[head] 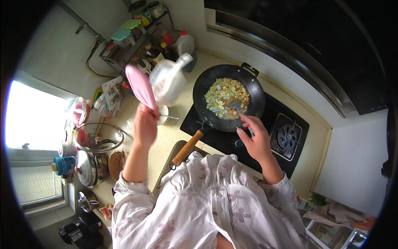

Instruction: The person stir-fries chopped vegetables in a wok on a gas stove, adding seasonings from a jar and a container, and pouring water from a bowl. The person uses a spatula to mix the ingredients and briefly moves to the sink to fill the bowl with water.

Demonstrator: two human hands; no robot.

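Note:
My left hand is raised over the counter, its fingers closed on a pink plastic piece that looks like a lid. Right beside it is a blurred clear plastic container; whether the two are joined I cannot tell. Below them sits a small white bowl with a metal spoon. A dark wok holds chopped pale-green vegetable and yellow egg-like pieces. A slotted turner lies in this food. Over the wok's near rim, my right hand hovers with thumb and fingers apart, close to the turner.
The wok's wooden handle points toward my body. To its right is a bare gas burner. Bottles and a plastic jug stand by a rack at the back left. A glass lid and a steel pot are left.

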